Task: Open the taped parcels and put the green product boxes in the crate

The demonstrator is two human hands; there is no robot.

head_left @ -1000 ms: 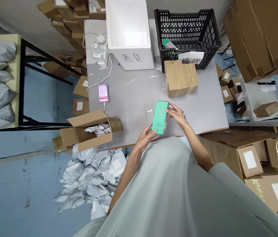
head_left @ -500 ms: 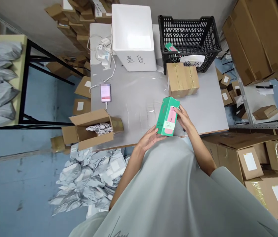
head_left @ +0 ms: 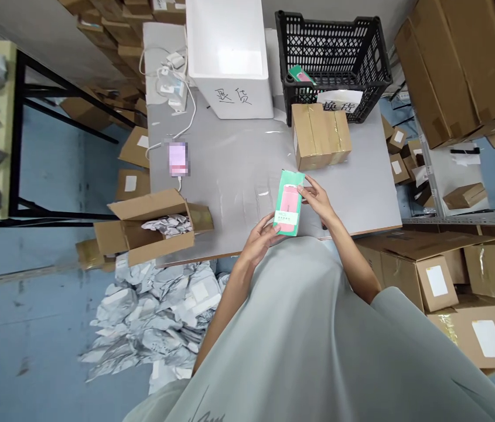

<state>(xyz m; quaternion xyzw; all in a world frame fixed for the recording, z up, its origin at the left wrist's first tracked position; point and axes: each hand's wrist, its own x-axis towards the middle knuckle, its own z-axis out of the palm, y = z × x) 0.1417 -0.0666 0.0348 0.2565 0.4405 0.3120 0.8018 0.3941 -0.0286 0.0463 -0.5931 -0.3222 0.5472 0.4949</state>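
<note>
A small green product box (head_left: 290, 202) with a pink device pictured on its front is held between both hands, above the near edge of the grey table (head_left: 238, 176). My left hand (head_left: 259, 239) grips its lower left corner, thumb on the front. At the upper right edge, my right hand (head_left: 317, 198) holds it with the thumb on the front face and fingers behind. The printed front faces up toward me. To the left on the table lies an opened cardboard box (head_left: 159, 225) with crumpled grey wrapping (head_left: 169, 225) inside.
At the table's back stand a white foam box (head_left: 234, 97) and a black crate (head_left: 335, 82) holding another green box (head_left: 301, 75). Taped cartons (head_left: 321, 138) sit before the crate. A phone (head_left: 178, 158) charges at left. Grey mailers (head_left: 159, 310) cover the floor; cartons (head_left: 423, 269) are stacked right.
The green box has been turned so its pink-pictured front faces me more squarely and its side no longer shows. Both hands still hold it; the whole view has shifted slightly.
</note>
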